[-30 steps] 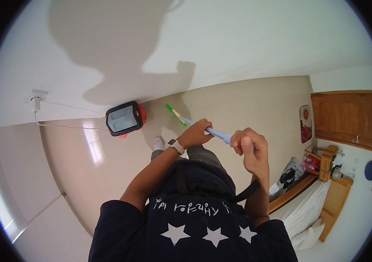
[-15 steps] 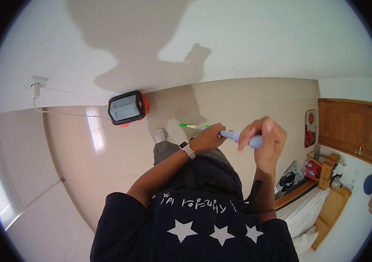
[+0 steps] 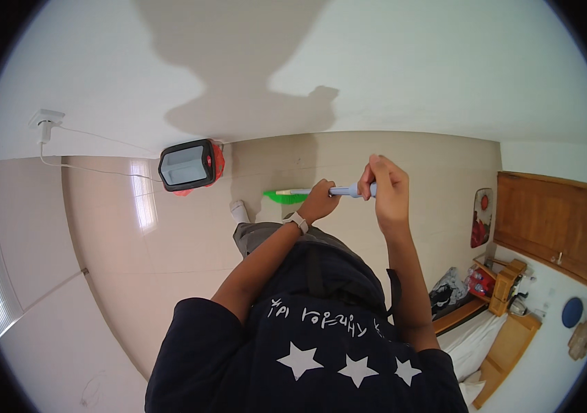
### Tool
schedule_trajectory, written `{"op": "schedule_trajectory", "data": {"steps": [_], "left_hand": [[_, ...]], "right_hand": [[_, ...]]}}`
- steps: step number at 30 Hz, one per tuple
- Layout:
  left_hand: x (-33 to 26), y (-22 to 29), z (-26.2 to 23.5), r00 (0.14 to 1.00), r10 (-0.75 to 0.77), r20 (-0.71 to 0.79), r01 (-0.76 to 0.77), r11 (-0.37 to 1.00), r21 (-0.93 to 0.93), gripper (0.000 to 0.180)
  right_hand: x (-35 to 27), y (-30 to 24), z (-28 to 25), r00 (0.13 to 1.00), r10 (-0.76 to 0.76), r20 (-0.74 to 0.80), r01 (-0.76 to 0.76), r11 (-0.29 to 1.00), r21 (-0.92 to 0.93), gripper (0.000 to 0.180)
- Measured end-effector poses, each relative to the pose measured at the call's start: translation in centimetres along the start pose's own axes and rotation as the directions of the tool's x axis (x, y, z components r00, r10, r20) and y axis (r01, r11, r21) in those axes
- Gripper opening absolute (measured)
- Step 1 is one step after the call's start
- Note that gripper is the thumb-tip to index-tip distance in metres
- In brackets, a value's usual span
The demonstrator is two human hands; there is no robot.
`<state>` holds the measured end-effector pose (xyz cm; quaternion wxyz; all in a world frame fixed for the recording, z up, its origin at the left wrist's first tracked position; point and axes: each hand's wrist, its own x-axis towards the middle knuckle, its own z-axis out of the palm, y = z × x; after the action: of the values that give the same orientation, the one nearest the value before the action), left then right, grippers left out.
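Observation:
A broom with a pale blue-grey handle (image 3: 344, 191) slants across in front of me, its green bristles (image 3: 286, 197) down by the tiled floor (image 3: 190, 227) near my foot. My left hand (image 3: 320, 201), with a light watch strap on its wrist, is wrapped round the lower part of the handle. Higher up, my right hand (image 3: 388, 191) closes round the top end of the handle. The fingers of both hands are curled; part of the grip of each is hidden by the hand itself.
A red and black bin-like container (image 3: 188, 165) with a grey lid stands against the wall, left of the bristles. A white cord (image 3: 101, 169) runs behind it from a wall socket (image 3: 47, 118). At right are a floor mat (image 3: 482, 217), a wooden door (image 3: 548, 230) and a bed (image 3: 476, 344).
Both hands have shifted with the broom, my right hand leftward and up. The green bristles show wider and further left. The whole view has turned slightly.

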<state>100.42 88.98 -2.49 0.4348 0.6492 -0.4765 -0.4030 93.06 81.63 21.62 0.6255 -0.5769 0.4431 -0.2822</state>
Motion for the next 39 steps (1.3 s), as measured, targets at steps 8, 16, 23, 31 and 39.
{"op": "schedule_trajectory", "data": {"steps": [8, 16, 23, 31, 39], "left_hand": [[-0.5, -1.7, 1.1, 0.998, 0.060, -0.002, -0.059, 0.995, -0.086, 0.022], [-0.6, -2.5, 1.5, 0.990, 0.111, -0.081, -0.122, 0.983, -0.134, 0.019], [0.1, -3.5, 1.4, 0.979, 0.165, -0.118, -0.191, 0.946, -0.261, 0.019], [1.9, -3.8, 0.3, 0.986, 0.168, -0.019, -0.169, 0.978, -0.126, 0.018], [4.0, -4.2, -0.3, 0.979, 0.204, 0.014, -0.203, 0.978, -0.045, 0.015]], "right_hand": [[-2.9, 3.2, 0.0, 0.999, -0.008, -0.031, 0.005, 0.995, -0.098, 0.041], [-4.0, 3.6, 0.6, 0.999, -0.035, 0.018, 0.038, 0.989, -0.144, 0.038], [-4.3, 4.6, 1.1, 0.996, -0.078, 0.047, 0.087, 0.974, -0.210, 0.037], [-4.1, 5.6, 0.7, 0.997, -0.062, 0.056, 0.071, 0.980, -0.187, 0.033], [-3.6, 6.0, 0.4, 0.995, -0.091, 0.039, 0.097, 0.974, -0.205, 0.034]]}}
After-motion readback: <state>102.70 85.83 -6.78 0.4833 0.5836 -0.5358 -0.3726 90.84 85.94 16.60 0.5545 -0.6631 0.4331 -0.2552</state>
